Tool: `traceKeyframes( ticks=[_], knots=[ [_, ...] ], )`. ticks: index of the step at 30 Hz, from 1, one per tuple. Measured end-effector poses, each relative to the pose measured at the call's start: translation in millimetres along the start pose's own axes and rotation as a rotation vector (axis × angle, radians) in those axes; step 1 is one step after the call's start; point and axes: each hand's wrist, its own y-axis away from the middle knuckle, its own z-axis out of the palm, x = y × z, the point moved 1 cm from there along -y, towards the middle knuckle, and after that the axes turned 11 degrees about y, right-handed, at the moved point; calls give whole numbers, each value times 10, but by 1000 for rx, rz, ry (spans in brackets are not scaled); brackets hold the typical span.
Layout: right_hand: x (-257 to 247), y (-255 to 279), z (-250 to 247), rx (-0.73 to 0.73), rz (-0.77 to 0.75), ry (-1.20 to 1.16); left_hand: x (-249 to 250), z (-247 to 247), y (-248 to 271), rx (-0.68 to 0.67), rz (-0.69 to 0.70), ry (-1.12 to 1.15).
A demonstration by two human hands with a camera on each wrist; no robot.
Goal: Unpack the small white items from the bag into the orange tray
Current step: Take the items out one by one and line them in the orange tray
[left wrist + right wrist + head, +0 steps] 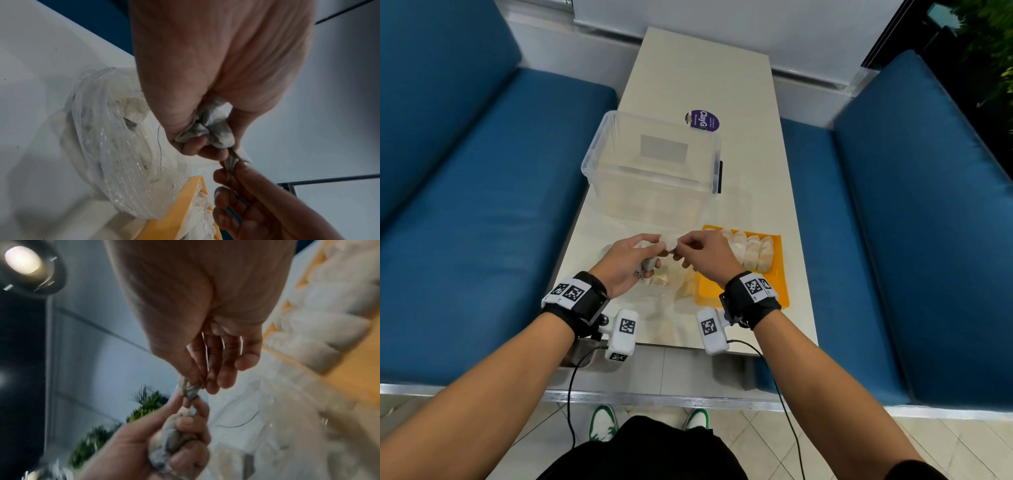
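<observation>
Both hands are raised above the table [722,85], working on one small white item between them. The left hand [631,262] is curled round a crumpled greyish-white wad [207,128] — the left-wrist view shows it bunched against the palm — while the right hand [705,258] pinches a twisted tail of the same wad [188,388] between thumb and fingertips, its other fingers loosely extended. The step in hand appears to be freeing or separating one item drawn from the bag; what the item is cannot be told. The next move would call for the right hand to pull its piece clear and carry it to the bare near part of the orange tray [780,294], beside the rows of white items [753,251] already laid at its far end. The head view alone gives the layout: tray on the right, a clear plastic bin [654,168] beyond the hands. The clear bag [115,146] is nearly hidden there — the left-wrist view shows it lying crumpled on the table, touching the tray's rim, with pale contents inside. The right-wrist view is blurred.
</observation>
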Motion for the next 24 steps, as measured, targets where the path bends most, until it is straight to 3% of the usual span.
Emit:
traceKeyframes(
  ticks=[3, 7, 14, 24],
  knots=[
    [-1, 12, 14, 23, -119, 157, -12, -13, -4, 40, 16, -19],
    [-37, 43, 29, 64, -278, 197, -25, -27, 0, 64, 24, -32],
    [-38, -14, 11, 150, -175, 35, -19, -21, 48, 5, 34, -70],
    [-38, -20, -146, 151, -241, 184, -53, 51, 24, 7, 75, -157]
  ],
)
